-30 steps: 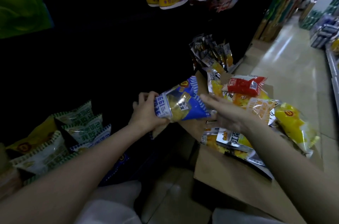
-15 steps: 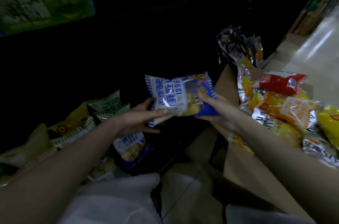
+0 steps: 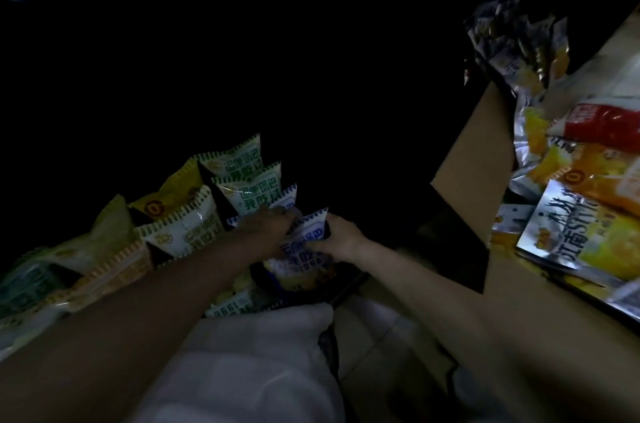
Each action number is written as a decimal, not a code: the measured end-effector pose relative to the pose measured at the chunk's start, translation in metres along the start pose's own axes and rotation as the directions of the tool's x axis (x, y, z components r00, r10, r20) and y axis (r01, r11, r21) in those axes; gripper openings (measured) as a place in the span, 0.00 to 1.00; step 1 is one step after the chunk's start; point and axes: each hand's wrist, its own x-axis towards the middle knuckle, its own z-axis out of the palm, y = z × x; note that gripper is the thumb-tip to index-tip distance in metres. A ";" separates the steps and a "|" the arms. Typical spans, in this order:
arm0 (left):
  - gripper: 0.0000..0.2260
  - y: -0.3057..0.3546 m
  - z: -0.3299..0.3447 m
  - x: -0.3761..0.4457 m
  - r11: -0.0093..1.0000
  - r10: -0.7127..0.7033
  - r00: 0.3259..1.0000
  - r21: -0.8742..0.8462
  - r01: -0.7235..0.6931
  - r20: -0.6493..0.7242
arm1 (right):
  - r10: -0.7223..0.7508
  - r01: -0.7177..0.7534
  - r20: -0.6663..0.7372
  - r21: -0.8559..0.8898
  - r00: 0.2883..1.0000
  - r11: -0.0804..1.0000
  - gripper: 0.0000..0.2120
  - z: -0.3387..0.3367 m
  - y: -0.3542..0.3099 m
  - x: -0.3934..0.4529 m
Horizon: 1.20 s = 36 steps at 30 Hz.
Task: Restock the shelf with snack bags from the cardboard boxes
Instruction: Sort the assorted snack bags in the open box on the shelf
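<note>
While green bags (image 3: pixel 242 194) stand behind, both hands (image 3: pixel 301 235) grip a blue bag (image 3: pixel 306 249).

Hands: two, left (image 3: pixel 266 228) and right (image 3: pixel 341 235).
Blue-and-white bags: at least four on the shelf, namely one (image 3: pixel 308 249) between the hands, one (image 3: pixel 289 202) behind it, and two lower ones (image 3: pixel 298 278) (image 3: pixel 230 306).
Green-and-white bags: three (image 3: pixel 235 161) (image 3: pixel 252 192) (image 3: pixel 187 228) upright in a row.
Yellow bags on the shelf: one (image 3: pixel 169 195); dimmer bags further left cannot be counted.
Cardboard boxes: one (image 3: pixel 474 159).
Red bags: one (image 3: pixel 602 122) on the box pile.
Orange bags: one (image 3: pixel 609 176).
Silver-and-yellow bags: one (image 3: pixel 568 232) clearly shown; others in the pile overlap and cannot be counted.
</note>
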 end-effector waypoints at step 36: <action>0.14 0.253 -0.113 0.046 0.782 0.056 0.891 -0.535 -0.320 -0.450 | 0.555 -0.321 -0.280 0.583 0.783 0.747 0.14 -0.202 0.233 -0.190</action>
